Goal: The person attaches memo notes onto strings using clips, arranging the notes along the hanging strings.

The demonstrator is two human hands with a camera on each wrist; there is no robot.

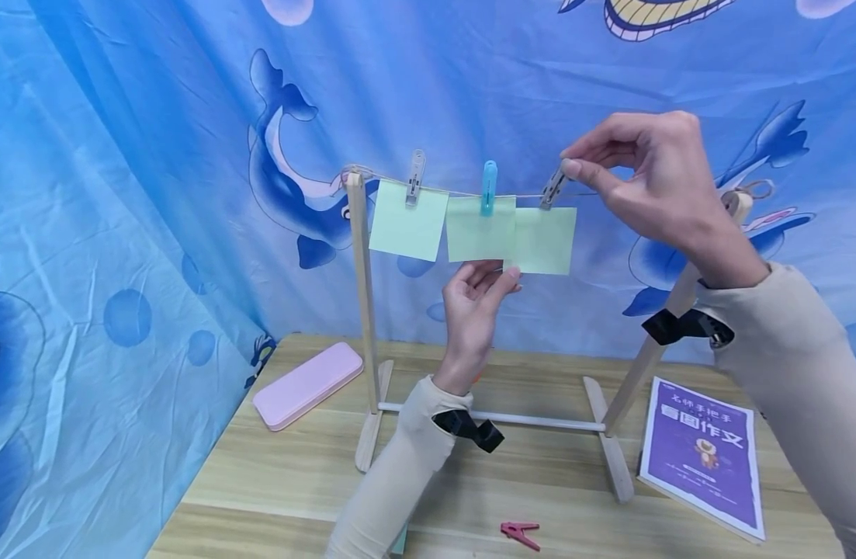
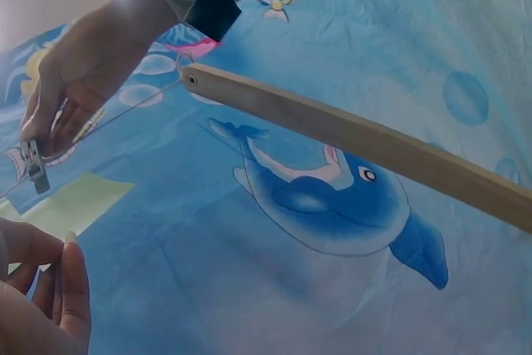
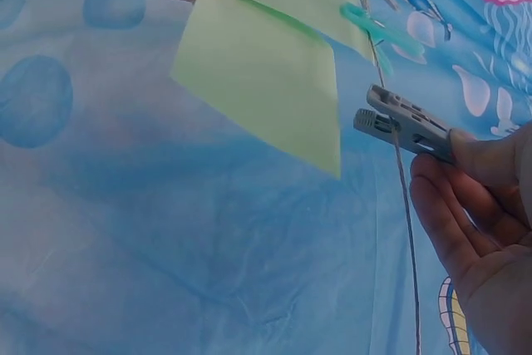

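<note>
Fingers of the right hand (image 1: 647,175) pinch the tail end of a grey peg (image 3: 420,122), thumb and fingertips together with only the peg between them. Its long axis slants down and left in the head view, toward the rightmost green sheet (image 1: 542,242), above the far half of the bench (image 1: 260,497). From the right wrist, the string (image 3: 407,209) runs between the peg's jaws, while the sheet's near edge lies apart, just beyond their tips. Nearer to the sheet is the left hand (image 1: 471,301), below it: thumb and fingers are clamped on its lower left corner, beside the middle sheet (image 1: 473,237) under a blue peg (image 1: 489,186).
</note>
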